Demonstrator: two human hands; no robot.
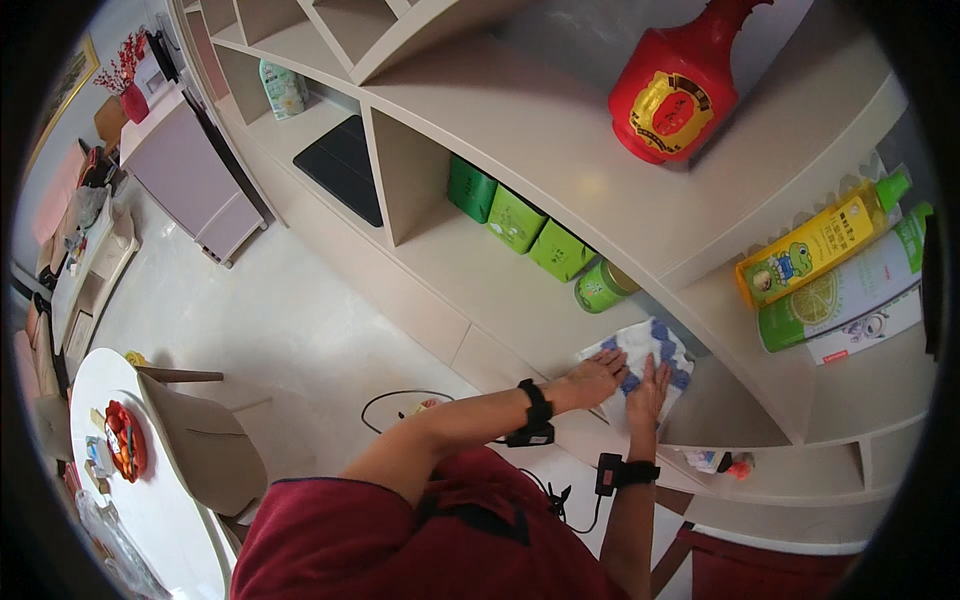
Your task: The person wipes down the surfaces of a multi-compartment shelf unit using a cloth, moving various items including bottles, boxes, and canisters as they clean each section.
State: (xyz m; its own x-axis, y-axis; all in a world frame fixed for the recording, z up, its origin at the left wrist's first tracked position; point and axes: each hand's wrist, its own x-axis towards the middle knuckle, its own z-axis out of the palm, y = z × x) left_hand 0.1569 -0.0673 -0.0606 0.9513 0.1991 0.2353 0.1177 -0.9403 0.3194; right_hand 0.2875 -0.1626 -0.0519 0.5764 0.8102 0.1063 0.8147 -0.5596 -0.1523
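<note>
A white towel cloth with blue patches (pixel 640 340) is spread on the lower shelf, in the corner near the upright panel. My left hand (pixel 597 379) lies on the cloth's left side, its fingers stretched over the fabric. Beside it, my right hand (pixel 649 392) rests on the middle of the cloth with fingers extended and pointing away from me. Both palms face down, and neither hand is wrapped round anything. Just beyond the cloth stands a round green tin (pixel 604 287), apart from my fingers. The cloth's underside is hidden.
Several green boxes (pixel 516 218) line the same shelf, with a black flat panel (pixel 343 170) farther left. A red bottle (pixel 672 95) stands on the shelf above. A yellow bottle (pixel 815 245) is at the right. Behind me on the left are a chair (pixel 205 440) and white table (pixel 175 520).
</note>
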